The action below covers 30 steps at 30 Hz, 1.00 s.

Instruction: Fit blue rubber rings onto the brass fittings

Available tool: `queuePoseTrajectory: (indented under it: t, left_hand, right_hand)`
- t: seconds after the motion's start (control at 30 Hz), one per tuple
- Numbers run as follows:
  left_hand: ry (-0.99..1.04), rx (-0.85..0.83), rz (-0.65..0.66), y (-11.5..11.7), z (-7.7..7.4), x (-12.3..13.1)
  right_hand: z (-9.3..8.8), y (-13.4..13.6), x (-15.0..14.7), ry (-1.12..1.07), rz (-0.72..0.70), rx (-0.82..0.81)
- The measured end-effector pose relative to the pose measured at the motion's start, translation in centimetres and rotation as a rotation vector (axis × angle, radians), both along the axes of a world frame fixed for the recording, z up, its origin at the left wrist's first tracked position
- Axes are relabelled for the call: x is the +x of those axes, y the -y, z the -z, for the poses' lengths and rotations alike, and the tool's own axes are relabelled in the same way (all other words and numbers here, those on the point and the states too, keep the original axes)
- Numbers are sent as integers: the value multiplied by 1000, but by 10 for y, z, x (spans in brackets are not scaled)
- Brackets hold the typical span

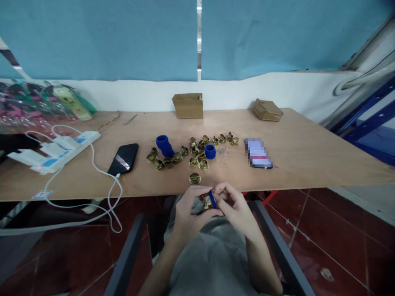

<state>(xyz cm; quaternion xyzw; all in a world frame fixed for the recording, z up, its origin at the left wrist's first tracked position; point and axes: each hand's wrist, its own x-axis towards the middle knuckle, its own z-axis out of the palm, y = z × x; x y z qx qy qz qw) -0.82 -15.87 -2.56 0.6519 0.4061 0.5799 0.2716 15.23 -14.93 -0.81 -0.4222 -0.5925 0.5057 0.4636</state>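
Observation:
Just in front of the table edge, above my lap, my left hand [189, 209] is closed around a small brass-coloured fitting [207, 202]. A blue ring [212, 199] sits against that fitting's right side; whether it is fully seated I cannot tell. The fingers of my right hand [231, 203] are pinched on the ring, partly covering it. Nearest on the table is a single brass fitting [195, 178]. Behind it lie several more brass fittings [168, 163], a leaning stack of blue rings [165, 146], a shorter ring stack [210, 151] and thin wire rings [222, 153].
A black phone [124, 158] with a white cable lies left, beside a power strip [69, 151]. Another phone [258, 153] is at right. Toward the wall stand an open cardboard box [188, 106] and a brown package [268, 110]. Bottles [72, 100] crowd the far left.

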Motion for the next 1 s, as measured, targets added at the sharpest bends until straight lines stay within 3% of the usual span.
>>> queuePoseTrajectory:
  t: [0.2,0.3,0.5,0.73,0.87,1.0]
  left_hand:
    - [-70,14,-92,-3,-4,-6]
    - [-57,14,-149,-4,-2,-7]
    - [-63,51,-215,-7,3,-11]
    - [-416,290,-488,-32,5,-56]
    - [-611,227,-536,-44,18,-86]
    - [-695,128,-528,-50,31,-99]
  right_hand:
    - [-6,-3,-2,-94,-213,-34]
    - [-4,-5,-1,-125,-240,-70]
    - [10,-12,5,-132,-114,-41]
    - [21,-20,10,0,73,32]
    - [25,-20,10,87,108,67]
    - [26,-19,8,180,121,85]
